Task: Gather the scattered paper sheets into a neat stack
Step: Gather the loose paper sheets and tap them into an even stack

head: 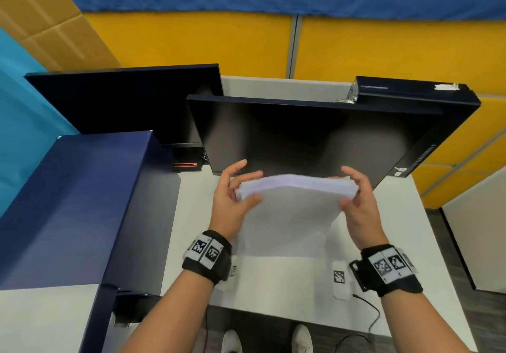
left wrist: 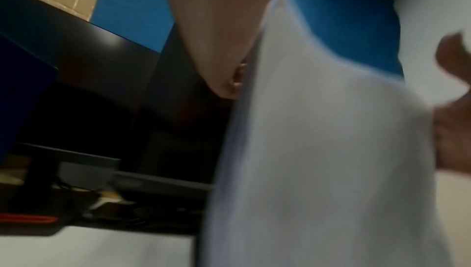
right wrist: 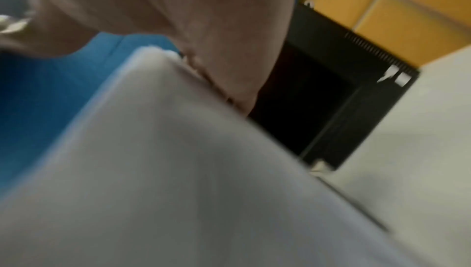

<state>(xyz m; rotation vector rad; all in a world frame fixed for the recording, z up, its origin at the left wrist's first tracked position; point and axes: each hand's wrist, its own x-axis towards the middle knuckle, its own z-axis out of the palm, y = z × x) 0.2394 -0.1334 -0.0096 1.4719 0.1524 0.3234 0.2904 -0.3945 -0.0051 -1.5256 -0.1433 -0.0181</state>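
Note:
A thick stack of white paper sheets [head: 295, 202] stands upright on its lower edge on the white desk [head: 405, 243], in front of the dark monitor. My left hand [head: 232, 194] holds its left side, thumb on the near face and fingers behind. My right hand [head: 356, 196] holds its right side the same way. The top edges of the sheets look roughly level. In the left wrist view the paper [left wrist: 318, 150] fills the right half, blurred. In the right wrist view the sheets [right wrist: 165, 170] fill the lower part, with a finger against their edge.
A dark monitor [head: 315, 136] leans just behind the stack, and a second one [head: 123, 100] stands further left. A dark blue box [head: 68, 202] takes up the left. A small white device with a marker tag [head: 339, 278] and a cable lie near the desk's front edge.

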